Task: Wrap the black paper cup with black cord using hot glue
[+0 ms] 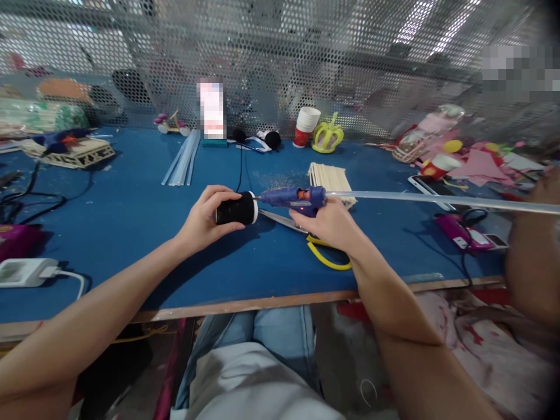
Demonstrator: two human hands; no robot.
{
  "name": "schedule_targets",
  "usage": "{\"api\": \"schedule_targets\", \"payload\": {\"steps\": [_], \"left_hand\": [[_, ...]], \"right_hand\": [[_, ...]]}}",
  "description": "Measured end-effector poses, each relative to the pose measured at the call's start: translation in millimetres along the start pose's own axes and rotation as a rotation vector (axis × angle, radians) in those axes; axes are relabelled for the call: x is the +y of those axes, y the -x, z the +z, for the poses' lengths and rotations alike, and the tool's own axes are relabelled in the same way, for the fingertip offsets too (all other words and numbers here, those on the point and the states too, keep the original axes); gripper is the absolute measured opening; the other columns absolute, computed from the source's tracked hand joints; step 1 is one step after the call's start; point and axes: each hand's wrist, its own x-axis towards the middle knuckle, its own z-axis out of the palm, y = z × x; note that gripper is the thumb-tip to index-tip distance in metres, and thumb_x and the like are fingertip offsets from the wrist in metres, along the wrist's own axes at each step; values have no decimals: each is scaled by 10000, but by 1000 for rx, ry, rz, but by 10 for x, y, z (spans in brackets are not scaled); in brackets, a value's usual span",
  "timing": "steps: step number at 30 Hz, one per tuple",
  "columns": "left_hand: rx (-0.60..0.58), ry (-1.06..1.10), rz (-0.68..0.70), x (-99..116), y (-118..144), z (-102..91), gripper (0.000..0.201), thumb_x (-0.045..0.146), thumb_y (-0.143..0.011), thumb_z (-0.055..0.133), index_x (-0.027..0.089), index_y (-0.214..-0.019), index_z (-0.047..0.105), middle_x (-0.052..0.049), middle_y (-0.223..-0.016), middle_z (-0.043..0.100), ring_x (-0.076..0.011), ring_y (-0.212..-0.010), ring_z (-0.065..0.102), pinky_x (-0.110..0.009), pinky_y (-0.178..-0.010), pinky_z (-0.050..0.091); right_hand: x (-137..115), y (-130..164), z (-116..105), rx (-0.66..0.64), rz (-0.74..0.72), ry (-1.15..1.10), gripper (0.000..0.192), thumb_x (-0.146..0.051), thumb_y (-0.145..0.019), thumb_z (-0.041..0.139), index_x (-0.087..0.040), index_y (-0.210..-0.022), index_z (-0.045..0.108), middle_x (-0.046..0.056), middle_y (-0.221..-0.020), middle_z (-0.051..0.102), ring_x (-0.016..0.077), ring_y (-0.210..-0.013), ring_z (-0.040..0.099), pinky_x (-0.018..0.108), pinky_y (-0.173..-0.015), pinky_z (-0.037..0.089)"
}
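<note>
My left hand [209, 216] is wrapped round a black yarn-wound cup [235, 209], held on its side with its white rim facing right. A thin black strand runs from it up toward a small black ball [239, 135]. In my right hand [335, 224] is a blue hot glue gun [292, 197], its nozzle at the cup's white rim; whether it touches cannot be told. A long clear glue stick [415, 199] juts from the gun's back. Scissors with yellow handles [326, 256] lie beneath, partly hidden by my right hand.
Craft sticks [335, 178] lie behind the gun. Glue sticks [181, 160], a phone [212, 111], stacked paper cups [305, 125] and a yellow-green crown-shaped craft [327, 137] stand along the mesh partition [262, 58]. A purple box [464, 231] and another person's arm [531, 251] are at right.
</note>
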Motion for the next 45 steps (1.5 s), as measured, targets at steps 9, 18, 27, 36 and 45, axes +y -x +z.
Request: {"api": "schedule_targets", "payload": {"steps": [9, 18, 27, 36, 45], "left_hand": [[-43, -17, -15, 30, 9, -16, 460, 367, -728, 691, 226, -1133, 524, -90, -1159, 493, -231, -1101, 494, -420, -948, 430], [-83, -51, 17, 66, 9, -11, 440, 372, -741, 677, 239, -1131, 523, -91, -1177, 485, -237, -1116, 481, -419, -957, 417], [3, 81, -151, 16, 3, 6, 488, 384, -701, 706, 223, -1123, 521, -68, -1112, 522, -220, -1067, 512, -387, -936, 425], [-4, 119, -242, 14, 12, 21, 486, 391, -688, 708, 230, -1110, 528, -64, -1105, 546, -233, -1051, 525, -417, -938, 419], [-13, 102, -232, 26, 10, 17, 479, 393, -688, 706, 236, -1103, 526, -59, -1095, 549, -234, -1045, 527, -419, -921, 428]], "right_hand": [[-4, -25, 23, 1, 25, 29, 192, -336, -764, 540, -166, -706, 607, 39, -614, 597, 176, -608, 551, 307, -618, 405], [44, -45, 81, 0, 29, -23, 170, -328, -750, 558, -171, -693, 587, 31, -625, 604, 160, -594, 558, 287, -583, 405], [135, -123, -128, 192, 287, -246, 238, -383, -698, 633, -158, -768, 601, 14, -573, 597, 155, -522, 556, 305, -553, 458], [821, -306, -225, 320, 539, 296, 407, -554, -721, 554, -150, -703, 601, 114, -659, 617, 281, -731, 611, 407, -682, 455], [928, -388, -173, 142, 693, 427, 383, -511, -735, 559, -134, -739, 627, 167, -824, 622, 305, -825, 591, 432, -700, 445]]}}
